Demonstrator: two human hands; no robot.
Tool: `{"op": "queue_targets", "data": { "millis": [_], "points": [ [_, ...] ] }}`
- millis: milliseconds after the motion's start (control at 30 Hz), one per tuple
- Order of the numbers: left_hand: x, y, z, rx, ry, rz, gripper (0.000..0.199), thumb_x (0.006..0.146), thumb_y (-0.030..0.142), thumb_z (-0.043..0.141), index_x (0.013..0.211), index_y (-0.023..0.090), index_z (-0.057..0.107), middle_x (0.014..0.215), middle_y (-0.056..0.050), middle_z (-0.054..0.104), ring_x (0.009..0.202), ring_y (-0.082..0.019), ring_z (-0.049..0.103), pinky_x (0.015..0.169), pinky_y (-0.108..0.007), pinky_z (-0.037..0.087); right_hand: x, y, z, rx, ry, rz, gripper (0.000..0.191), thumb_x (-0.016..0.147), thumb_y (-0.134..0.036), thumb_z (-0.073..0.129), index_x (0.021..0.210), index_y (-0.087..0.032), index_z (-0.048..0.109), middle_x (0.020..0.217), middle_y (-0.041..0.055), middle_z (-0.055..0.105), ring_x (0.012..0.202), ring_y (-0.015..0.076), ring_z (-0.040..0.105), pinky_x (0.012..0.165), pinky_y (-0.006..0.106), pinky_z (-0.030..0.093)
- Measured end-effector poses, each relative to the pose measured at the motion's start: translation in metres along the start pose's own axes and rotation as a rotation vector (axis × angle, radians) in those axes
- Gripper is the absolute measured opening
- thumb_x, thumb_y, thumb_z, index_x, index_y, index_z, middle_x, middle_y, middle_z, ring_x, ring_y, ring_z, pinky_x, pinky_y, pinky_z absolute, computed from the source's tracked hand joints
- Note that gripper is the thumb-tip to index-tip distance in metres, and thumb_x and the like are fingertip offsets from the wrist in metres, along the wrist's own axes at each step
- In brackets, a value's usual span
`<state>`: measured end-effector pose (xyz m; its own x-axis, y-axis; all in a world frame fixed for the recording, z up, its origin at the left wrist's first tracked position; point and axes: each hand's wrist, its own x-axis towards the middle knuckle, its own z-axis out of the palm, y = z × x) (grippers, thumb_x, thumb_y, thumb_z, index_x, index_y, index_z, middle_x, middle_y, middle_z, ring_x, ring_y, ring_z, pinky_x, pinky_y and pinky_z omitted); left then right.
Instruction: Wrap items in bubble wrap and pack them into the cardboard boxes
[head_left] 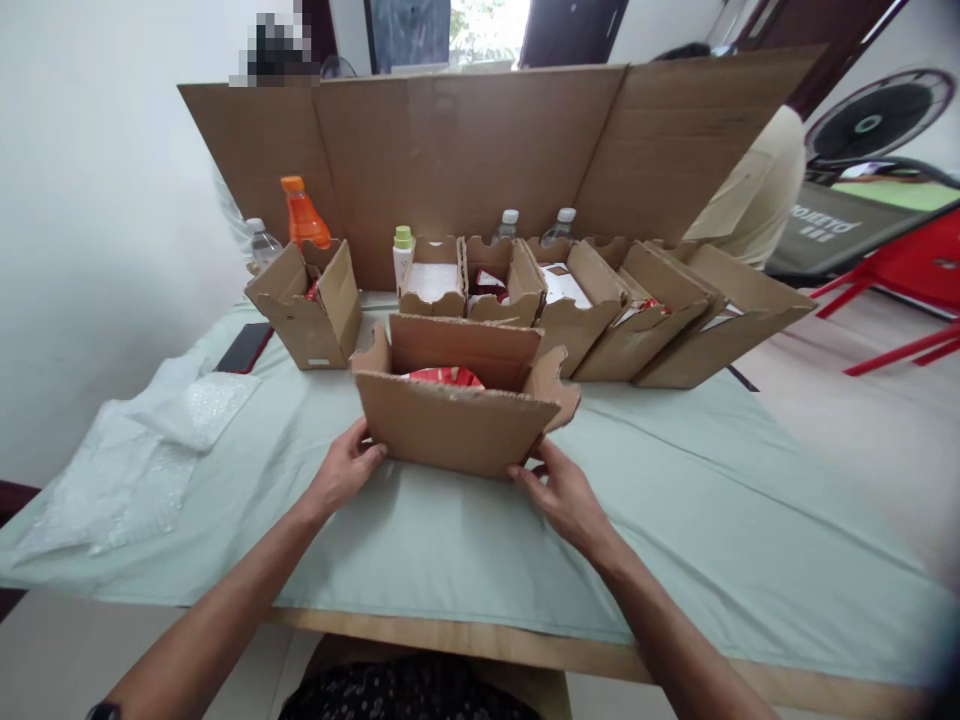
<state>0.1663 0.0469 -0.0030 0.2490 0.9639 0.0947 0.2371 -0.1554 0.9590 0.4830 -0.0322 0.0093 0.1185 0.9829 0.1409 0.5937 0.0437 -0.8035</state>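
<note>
Gripping the open cardboard box [457,425] at frame centre by its lower corners, the left hand [351,465] and right hand [564,495] flank its red packet [446,377]; the upper-left box [307,325] holds something red, beside an orange bottle [305,215].

Daylight is admitted through the doorway [487,32] at 12 o'clock — overexposed; soft shadows are cast; edges are distorted.

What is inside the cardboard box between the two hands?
A red item shows inside the box; its lower part, and anything beneath it, is hidden by the near side and cannot be seen.
</note>
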Motion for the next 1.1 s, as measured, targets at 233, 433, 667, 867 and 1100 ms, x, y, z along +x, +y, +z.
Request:
{"op": "queue_targets", "data": {
  "millis": [233, 433, 667, 867, 1100],
  "points": [
    [0.044, -0.015, 0.053, 0.239, 0.068, 0.219, 0.049, 0.084, 0.02, 0.052, 0.132, 0.017, 0.063, 0.115, -0.01, 0.074, 0.104, -0.024, 0.068, 0.096, -0.041, 0.055, 0.036, 0.04, -0.01, -0.001, 0.276, 0.084, 0.04, 0.081, -0.043, 0.054, 0.107, -0.016, 0.068, 0.098, 0.0137, 0.077, 0.084, 0.0261, 0.07, 0.082, 0.044, 0.057],
    [0.046, -0.026, 0.051, 0.438, 0.166, 0.184, 0.031, 0.089, 0.019, 0.058, 0.117, 0.02, 0.073, 0.127, -0.012, 0.071, 0.121, -0.027, 0.062, 0.11, -0.047, 0.047, 0.033, 0.057, -0.014, -0.114, 0.284, 0.083, 0.035, 0.075, -0.052, 0.056, 0.089, -0.022, 0.068, 0.098, 0.0132, 0.077, 0.084, 0.0298, 0.071, 0.083, 0.048, 0.057],
    [0.058, -0.026, 0.039, 0.624, 0.196, 0.123, 0.023, 0.093, 0.022, 0.06, 0.108, 0.017, 0.078, 0.127, -0.014, 0.071, 0.119, -0.027, 0.062, 0.105, -0.045, 0.048, 0.051, 0.049, -0.021, -0.219, 0.186, 0.251, 0.028, 0.063, -0.057, 0.058, 0.072, -0.031, 0.061, 0.093, 0.0145, 0.077, 0.093, 0.0402, 0.073, 0.087, 0.053, 0.054],
    [0.05, -0.026, 0.027, 0.693, 0.192, 0.145, 0.019, 0.086, 0.02, 0.065, 0.1, 0.021, 0.078, 0.123, -0.012, 0.072, 0.117, -0.028, 0.063, 0.105, -0.046, 0.049, 0.046, 0.038, -0.023, -0.228, 0.167, 0.209, 0.022, 0.063, -0.054, 0.059, 0.07, -0.033, 0.062, 0.086, 0.0115, 0.078, 0.091, 0.0413, 0.073, 0.082, 0.054, 0.056],
    [0.021, -0.018, -0.115, 0.839, 0.703, 0.069, 0.042, 0.079, 0.018, 0.065, 0.121, 0.017, 0.068, 0.153, -0.019, 0.05, 0.149, -0.04, 0.037, 0.123, -0.059, 0.025, 0.042, 0.033, -0.025, -0.221, 0.164, 0.187, 0.023, 0.063, -0.057, 0.059, 0.07, -0.036, 0.065, 0.087, 0.0101, 0.08, 0.084, 0.0393, 0.074, 0.082, 0.054, 0.057]
  ]
}}
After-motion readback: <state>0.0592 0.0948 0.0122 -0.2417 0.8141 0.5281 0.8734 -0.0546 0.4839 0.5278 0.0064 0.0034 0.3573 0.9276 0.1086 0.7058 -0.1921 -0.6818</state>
